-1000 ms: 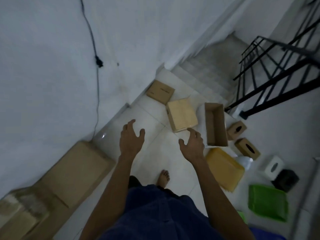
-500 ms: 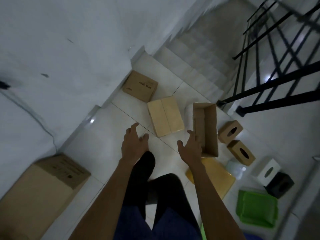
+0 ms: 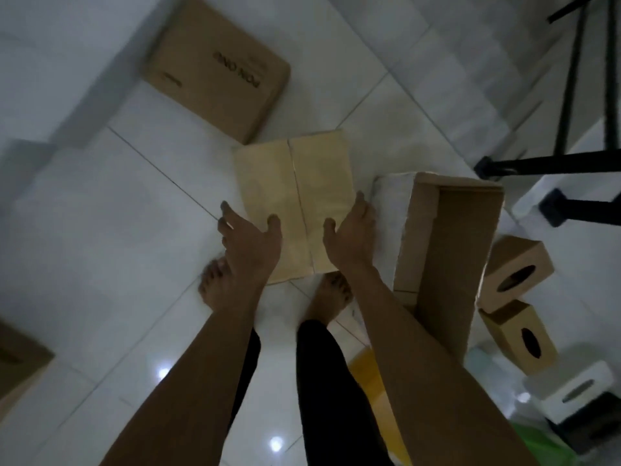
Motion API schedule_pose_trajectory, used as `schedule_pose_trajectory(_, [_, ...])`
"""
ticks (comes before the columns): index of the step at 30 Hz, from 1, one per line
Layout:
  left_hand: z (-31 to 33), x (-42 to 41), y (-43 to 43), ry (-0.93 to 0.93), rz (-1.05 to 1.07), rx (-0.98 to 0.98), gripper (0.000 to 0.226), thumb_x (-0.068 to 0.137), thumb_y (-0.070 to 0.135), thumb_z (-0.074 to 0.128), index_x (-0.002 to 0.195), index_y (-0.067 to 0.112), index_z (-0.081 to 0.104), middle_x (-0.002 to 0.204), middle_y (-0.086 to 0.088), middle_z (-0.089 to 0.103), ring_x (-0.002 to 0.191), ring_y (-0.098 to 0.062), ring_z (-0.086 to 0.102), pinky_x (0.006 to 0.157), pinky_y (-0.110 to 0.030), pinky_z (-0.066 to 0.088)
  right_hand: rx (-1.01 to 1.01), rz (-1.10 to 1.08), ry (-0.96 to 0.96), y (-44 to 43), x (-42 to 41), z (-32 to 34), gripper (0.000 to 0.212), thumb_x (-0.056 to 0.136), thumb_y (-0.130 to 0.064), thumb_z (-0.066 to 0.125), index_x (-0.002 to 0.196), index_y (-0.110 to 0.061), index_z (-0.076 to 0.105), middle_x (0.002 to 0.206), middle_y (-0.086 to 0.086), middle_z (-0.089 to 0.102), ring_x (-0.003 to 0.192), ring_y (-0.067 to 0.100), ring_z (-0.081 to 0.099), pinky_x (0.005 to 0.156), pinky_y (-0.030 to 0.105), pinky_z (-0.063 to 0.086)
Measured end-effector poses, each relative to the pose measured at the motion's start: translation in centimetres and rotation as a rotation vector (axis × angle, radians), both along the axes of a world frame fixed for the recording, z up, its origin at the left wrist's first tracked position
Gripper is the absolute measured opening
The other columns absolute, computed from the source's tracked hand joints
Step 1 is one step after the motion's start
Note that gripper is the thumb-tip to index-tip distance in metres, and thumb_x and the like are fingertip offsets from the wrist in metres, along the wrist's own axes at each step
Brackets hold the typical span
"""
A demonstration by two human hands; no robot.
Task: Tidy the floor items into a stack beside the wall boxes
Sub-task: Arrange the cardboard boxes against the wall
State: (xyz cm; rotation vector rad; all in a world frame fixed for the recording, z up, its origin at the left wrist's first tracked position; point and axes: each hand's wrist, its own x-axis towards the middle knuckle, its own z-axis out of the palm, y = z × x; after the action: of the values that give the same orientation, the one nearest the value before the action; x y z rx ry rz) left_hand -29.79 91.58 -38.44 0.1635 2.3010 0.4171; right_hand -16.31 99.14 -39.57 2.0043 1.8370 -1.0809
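Note:
A closed light-brown cardboard box (image 3: 295,183) lies on the white tiled floor right in front of my feet. My left hand (image 3: 248,243) hovers over its near left corner with fingers spread and holds nothing. My right hand (image 3: 351,235) hovers over its near right edge, also spread and empty. A flat brown printed box (image 3: 218,65) lies beyond it near the wall. An open long cardboard box (image 3: 450,250) stands to the right.
Two small brown tissue boxes (image 3: 517,274) (image 3: 521,338) and a white one (image 3: 578,388) lie at the right, with a yellow item (image 3: 369,375) and a green tray (image 3: 544,449) near my legs. Black stair railing (image 3: 551,163) and steps are at the upper right. A wall box corner (image 3: 16,358) shows at left.
I have stepped forward and bent down; both hands have dropped closer to the light-brown box and now frame its near end. The wall boxes have slid out to the left edge.

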Motion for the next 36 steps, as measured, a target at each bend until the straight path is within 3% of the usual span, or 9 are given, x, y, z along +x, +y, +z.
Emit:
schedule_pose_trajectory(4, [-7.3,2.4,-0.5,0.038,0.111,-0.060,0.098,0.088,0.045,0.062,0.159,0.014,0.004,0.159,-0.017,0.025,0.138,-0.042,0.037,0.110,-0.056,0.036,0.033,-0.090,-0.057,-0.1,2.1,-7.4,0.082,0.095,-0.043,0.053,0.157,-0.010,0.011,0.156,0.019,0.031,0.137,0.038,0.037,0.110,0.051,0.036])
schedule_pose_trajectory(6, [-8.9,3.4,-0.8,0.025,0.122,-0.029,0.088,0.089,0.044,0.060,0.157,0.014,0.013,0.153,-0.014,0.035,0.134,-0.038,0.043,0.106,-0.052,0.039,0.018,-0.126,0.007,-0.5,3.0,-9.1,0.070,0.097,-0.044,0.051,0.150,-0.005,0.026,0.144,0.018,0.045,0.125,0.036,0.049,0.097,0.040,0.044])
schedule_pose_trajectory(11, [-4.8,3.2,-1.8,0.151,0.087,0.038,0.078,0.088,0.050,0.060,0.152,0.022,0.026,0.149,-0.004,0.044,0.130,-0.030,0.049,0.103,-0.046,0.041,0.026,-0.153,0.062,-0.8,2.2,-5.8,0.060,0.099,-0.047,0.048,0.140,-0.005,0.036,0.131,0.013,0.058,0.108,0.030,0.061,0.077,0.029,0.043])
schedule_pose_trajectory(19, [23.3,-2.5,-3.9,0.161,0.149,0.137,0.080,0.089,0.049,0.061,0.155,0.022,0.026,0.152,0.000,0.044,0.135,-0.026,0.047,0.108,-0.042,0.039,0.088,0.079,0.200,-0.6,-1.9,24.1,0.070,0.095,-0.052,0.054,0.151,-0.017,0.030,0.137,0.007,0.056,0.116,0.028,0.060,0.093,0.040,0.052])
schedule_pose_trajectory(23, [39.9,-6.2,-7.3,0.303,0.134,0.232,0.080,0.085,0.056,0.062,0.153,0.027,0.031,0.144,0.001,0.052,0.127,-0.022,0.053,0.102,-0.033,0.037,0.129,0.138,0.375,-1.0,-5.0,40.2,0.069,0.092,-0.055,0.059,0.149,-0.025,0.035,0.136,-0.001,0.060,0.115,0.021,0.061,0.093,0.035,0.052])
schedule_pose_trajectory(26, [50.0,-8.7,-10.4,0.355,0.185,0.301,0.084,0.081,0.059,0.065,0.153,0.033,0.033,0.137,0.000,0.055,0.122,-0.020,0.055,0.102,-0.038,0.044,0.105,0.178,0.481,-1.9,-7.8,49.5,0.071,0.089,-0.053,0.063,0.149,-0.032,0.033,0.135,-0.003,0.060,0.112,0.022,0.062,0.090,0.032,0.050])
schedule_pose_trajectory(28, [55.4,-10.0,-12.7,0.360,0.276,0.356,0.087,0.078,0.060,0.068,0.153,0.038,0.031,0.140,0.003,0.054,0.125,-0.017,0.054,0.106,-0.039,0.045,0.081,0.226,0.561,-2.9,-9.8,54.6,0.070,0.086,-0.049,0.068,0.144,-0.031,0.035,0.130,-0.005,0.062,0.108,0.020,0.063,0.088,0.034,0.051])
schedule_pose_trajectory(32, [62.9,-11.5,-19.1,0.381,0.485,0.510,0.078,0.080,0.057,0.071,0.148,0.046,0.035,0.134,0.022,0.055,0.116,0.000,0.057,0.098,-0.028,0.049,0.046,0.353,0.819,-6.0,-14.1,62.3,0.051,0.084,-0.036,0.075,0.127,-0.032,0.048,0.111,-0.026,0.061,0.096,-0.011,0.061,0.085,0.026,0.057])
schedule_pose_trajectory(36, [66.9,-12.1,-26.5,0.520,0.611,0.504,0.070,0.087,0.046,0.069,0.146,0.027,0.037,0.130,0.013,0.053,0.117,-0.016,0.057,0.091,-0.031,0.046,-0.049,0.569,0.976,-12.2,-19.3,66.9,0.053,0.086,-0.031,0.075,0.133,-0.031,0.049,0.119,-0.019,0.063,0.105,-0.004,0.062,0.089,0.020,0.054])
